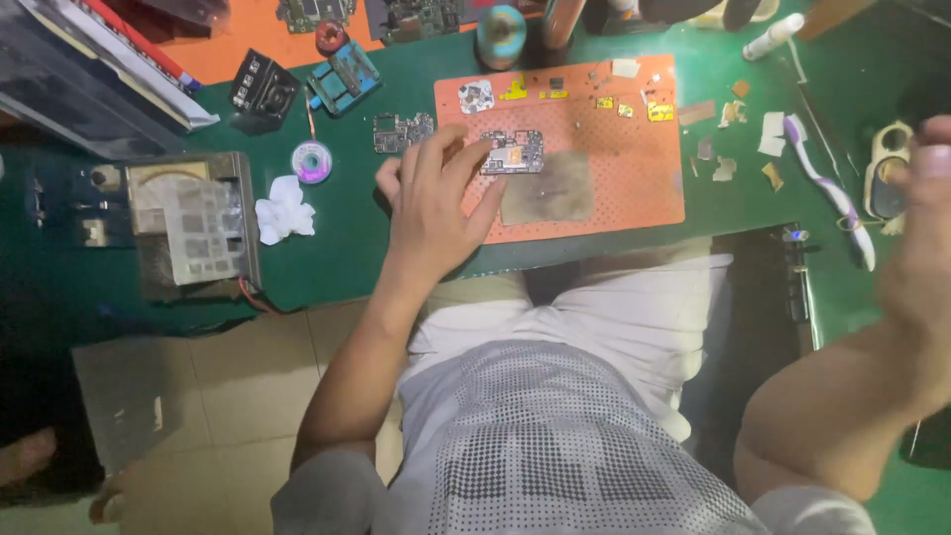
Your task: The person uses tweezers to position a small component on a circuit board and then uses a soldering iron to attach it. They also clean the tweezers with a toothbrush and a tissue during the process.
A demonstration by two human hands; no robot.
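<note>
Blurring right hand point(926, 238) at frame edge, fingers' grip unclear.

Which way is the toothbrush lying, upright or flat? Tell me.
Flat. The purple-and-white toothbrush lies lengthwise on the green table, at the right, under the raised right hand.

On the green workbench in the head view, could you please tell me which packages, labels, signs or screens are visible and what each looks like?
No screens or signs show clearly.
Round sticker: top left corner of the orange mat, pale with dark patches.
Small yellow tags: along the mat's top edge, squarish.
Left hand: fingertips on a dark circuit board on the mat.
</note>
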